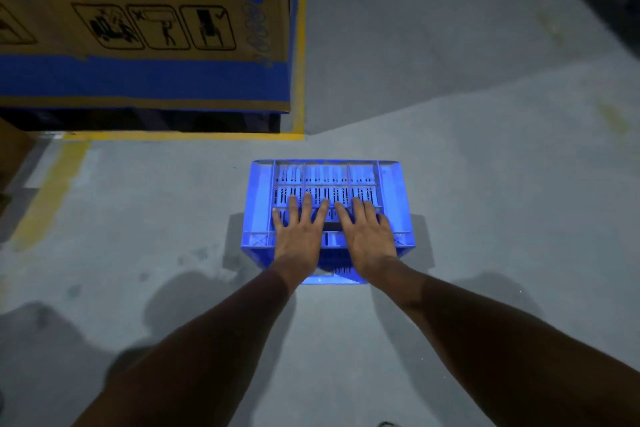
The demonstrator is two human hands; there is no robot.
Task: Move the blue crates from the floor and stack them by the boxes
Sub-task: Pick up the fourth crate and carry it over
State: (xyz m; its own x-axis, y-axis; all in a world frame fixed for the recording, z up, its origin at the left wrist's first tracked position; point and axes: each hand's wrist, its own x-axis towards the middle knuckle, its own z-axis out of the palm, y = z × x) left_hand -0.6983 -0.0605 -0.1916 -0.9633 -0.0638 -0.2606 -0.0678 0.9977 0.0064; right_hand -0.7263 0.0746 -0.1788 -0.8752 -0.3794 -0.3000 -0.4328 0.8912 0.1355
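A blue slatted plastic crate [325, 177] stands on the grey floor in the middle of the head view, just in front of me. My left hand [299, 236] lies flat on its near side with the fingers spread. Beside it, my right hand [367, 236] rests the same way, palm down, fingers apart. Neither hand curls around an edge or a handle. The hands hide the crate's near handle area. A large brown cardboard box [145, 28] with a blue band and printed handling symbols stands at the upper left, a short way beyond the crate.
A yellow painted line [183, 135] runs on the floor along the box's base and up its right side. Part of another brown box [14, 149] shows at the left edge. Grey concrete floor [485, 184] stretches to the right. My shoe tip [386, 424] shows at the bottom.
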